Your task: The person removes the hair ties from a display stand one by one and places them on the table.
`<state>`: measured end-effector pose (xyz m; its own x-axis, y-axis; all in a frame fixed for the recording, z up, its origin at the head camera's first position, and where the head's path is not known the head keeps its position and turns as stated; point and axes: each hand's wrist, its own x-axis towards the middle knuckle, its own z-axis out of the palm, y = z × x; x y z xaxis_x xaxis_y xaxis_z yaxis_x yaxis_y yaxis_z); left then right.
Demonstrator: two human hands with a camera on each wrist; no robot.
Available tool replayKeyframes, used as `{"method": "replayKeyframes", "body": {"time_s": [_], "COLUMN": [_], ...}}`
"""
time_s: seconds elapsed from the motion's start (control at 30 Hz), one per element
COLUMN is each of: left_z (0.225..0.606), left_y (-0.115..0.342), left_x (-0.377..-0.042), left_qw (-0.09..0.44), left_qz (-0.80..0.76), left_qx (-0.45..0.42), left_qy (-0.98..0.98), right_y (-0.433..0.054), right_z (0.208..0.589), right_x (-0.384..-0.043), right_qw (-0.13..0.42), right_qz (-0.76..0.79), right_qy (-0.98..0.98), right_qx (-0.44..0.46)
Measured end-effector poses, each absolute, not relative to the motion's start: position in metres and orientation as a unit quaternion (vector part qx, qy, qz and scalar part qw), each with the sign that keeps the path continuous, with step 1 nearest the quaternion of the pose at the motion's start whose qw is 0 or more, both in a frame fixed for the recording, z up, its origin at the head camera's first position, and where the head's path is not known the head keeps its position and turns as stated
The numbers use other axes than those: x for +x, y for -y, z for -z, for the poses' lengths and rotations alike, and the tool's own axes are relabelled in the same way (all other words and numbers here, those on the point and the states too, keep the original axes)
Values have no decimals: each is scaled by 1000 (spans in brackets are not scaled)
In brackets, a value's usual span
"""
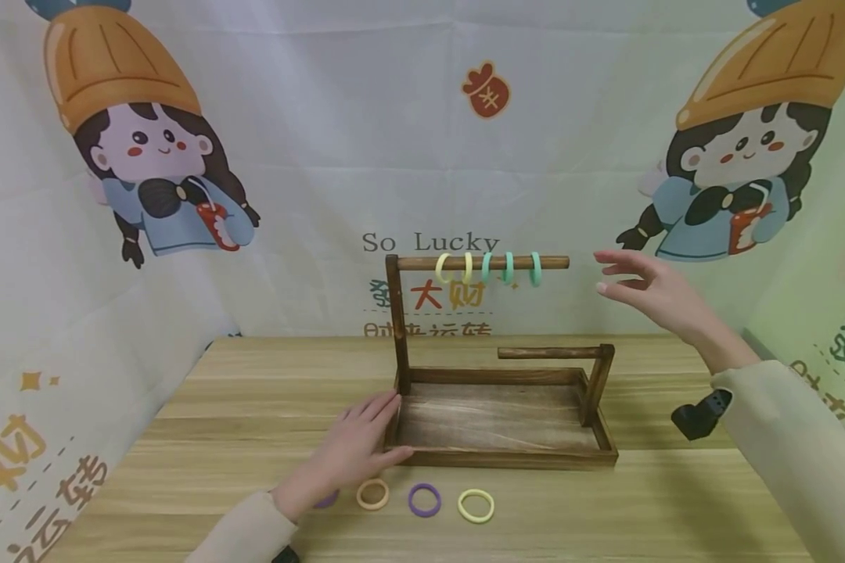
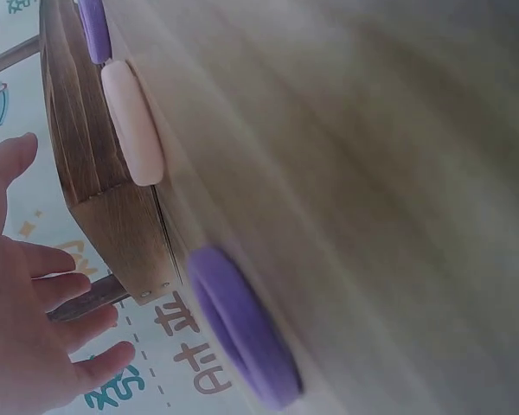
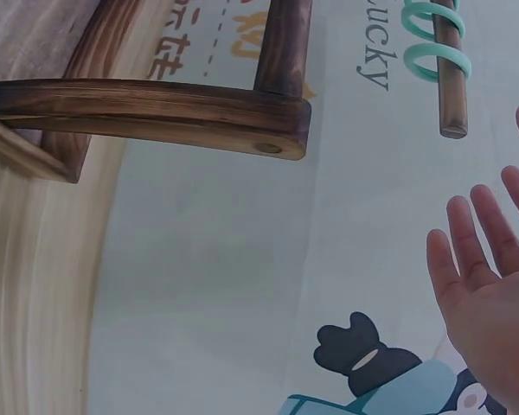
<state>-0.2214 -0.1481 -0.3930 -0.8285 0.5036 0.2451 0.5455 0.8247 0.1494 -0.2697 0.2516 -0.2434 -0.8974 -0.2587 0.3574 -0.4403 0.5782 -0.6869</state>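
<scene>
A dark wooden tray stand stands on the table, with a tall post and upper rod at its left and a shorter post with a lower rod at its right. Yellow rings and green rings hang on the upper rod. My left hand rests against the tray's left end, fingers spread. Off the upper rod's free end, my right hand is raised in the air, holding nothing. In the right wrist view its fingers are extended, apart from the rod.
In front of the tray lie an orange ring, a purple ring and a yellow ring. Another purple ring is partly hidden by the left arm. A printed cloth hangs behind the wooden table.
</scene>
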Motion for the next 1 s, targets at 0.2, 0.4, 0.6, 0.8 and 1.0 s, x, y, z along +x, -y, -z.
{"method": "replayKeyframes", "body": {"time_s": [0.2,0.4,0.6,0.8,1.0], "left_z": [396,393,392,392,392], "left_y": [152,153,152,151,150], "left_x": [-220,-218,-218,-218,-217], "left_qw": [80,42,32,30,33], "left_qz": [104,99,94,90,90], "left_qx": [-268,-255,-252,-251,-251], "left_qy": [954,961,963,963,963], "right_y": [-243,-232,-221,-214,-210], "right_z": [237,234,234,236,238], "right_x": [-280,-293,-304,-311,-319], "right_qw": [74,49,33,30,12], "right_qz": [-421,-439,-448,-451,-461], "right_qy": [880,870,860,858,851], "right_qx": [206,221,242,242,251]}}
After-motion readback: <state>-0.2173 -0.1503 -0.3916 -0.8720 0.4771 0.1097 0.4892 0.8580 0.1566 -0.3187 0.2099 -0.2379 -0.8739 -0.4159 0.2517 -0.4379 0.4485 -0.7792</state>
